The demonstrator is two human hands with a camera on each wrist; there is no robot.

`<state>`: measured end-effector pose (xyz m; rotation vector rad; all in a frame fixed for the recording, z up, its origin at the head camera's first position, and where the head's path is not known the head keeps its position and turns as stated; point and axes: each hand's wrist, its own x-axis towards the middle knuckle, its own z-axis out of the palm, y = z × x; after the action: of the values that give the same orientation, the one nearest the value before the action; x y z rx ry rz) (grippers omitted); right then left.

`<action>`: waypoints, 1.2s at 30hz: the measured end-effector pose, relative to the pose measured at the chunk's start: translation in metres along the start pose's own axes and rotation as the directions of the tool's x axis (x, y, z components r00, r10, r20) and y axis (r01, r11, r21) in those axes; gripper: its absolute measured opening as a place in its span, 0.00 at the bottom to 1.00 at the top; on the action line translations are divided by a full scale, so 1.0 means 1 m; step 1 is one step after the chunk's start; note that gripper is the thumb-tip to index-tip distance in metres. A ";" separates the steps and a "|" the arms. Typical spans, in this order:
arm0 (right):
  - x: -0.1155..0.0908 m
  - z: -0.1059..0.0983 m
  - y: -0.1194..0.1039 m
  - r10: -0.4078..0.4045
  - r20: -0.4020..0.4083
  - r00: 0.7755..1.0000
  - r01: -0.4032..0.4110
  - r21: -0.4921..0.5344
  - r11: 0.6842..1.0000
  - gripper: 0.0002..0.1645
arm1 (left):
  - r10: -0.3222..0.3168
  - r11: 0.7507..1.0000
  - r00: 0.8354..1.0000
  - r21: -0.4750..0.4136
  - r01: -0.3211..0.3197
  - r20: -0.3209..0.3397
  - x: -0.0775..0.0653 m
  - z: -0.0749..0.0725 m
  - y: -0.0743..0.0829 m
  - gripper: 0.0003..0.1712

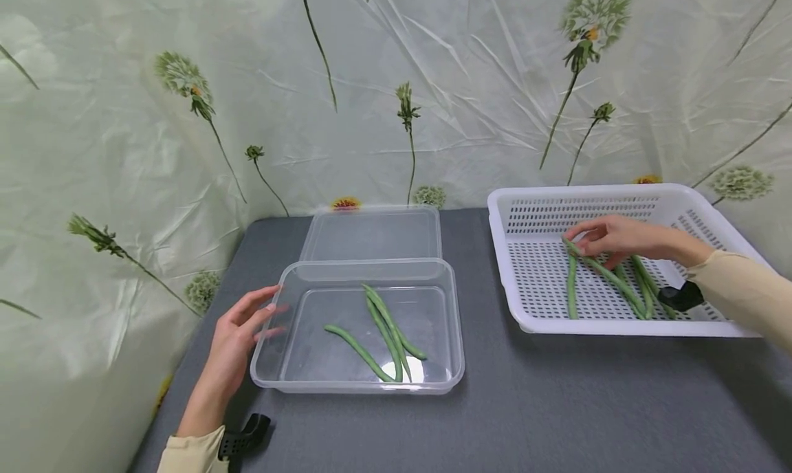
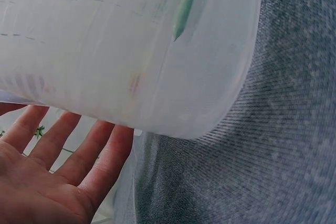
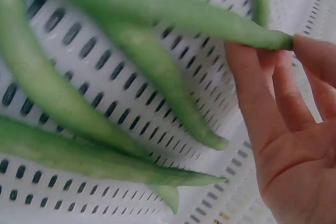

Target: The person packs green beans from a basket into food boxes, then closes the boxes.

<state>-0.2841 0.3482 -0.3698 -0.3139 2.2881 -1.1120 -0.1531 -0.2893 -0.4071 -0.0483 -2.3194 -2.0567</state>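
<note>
A left hand stands at the left side of a clear container, its fingers spread and fairly straight. The fingertips reach the container's edge and pass partly behind the translucent wall, where they blur; how firmly they press cannot be told. A right hand is over a white basket, pinching one end of a green bean between thumb and finger. The pinched bean slants down over the perforated floor, its far end cut off in the right wrist view.

At least five beans are in the basket, counting the pinched one: one lies alone toward the left, and the other three lie near the right wrist, overlapping and partly covered by the hand. At least four are in the container: one lies apart on the left, and the others cross at the centre, so their exact number is hard to make out. In the left wrist view, the plastic clouds what lies inside, leaving one green tip fairly distinct.

One clear lid lies behind the container, which hides its near edge. Everything stands on a gray surface before a flower-printed sheet. Both sleeves run out of the frame.
</note>
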 end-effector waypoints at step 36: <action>-0.019 0.008 -0.048 -0.173 -0.145 0.974 0.170 -0.032 0.985 0.38 | -0.014 1.000 1.000 0.023 0.014 -0.008 0.000 0.000 -0.004 0.26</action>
<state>-0.2657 0.3213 -0.3284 -0.4592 2.4399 -1.2354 -0.1537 -0.2898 -0.4107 -0.0231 -2.3457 -2.0318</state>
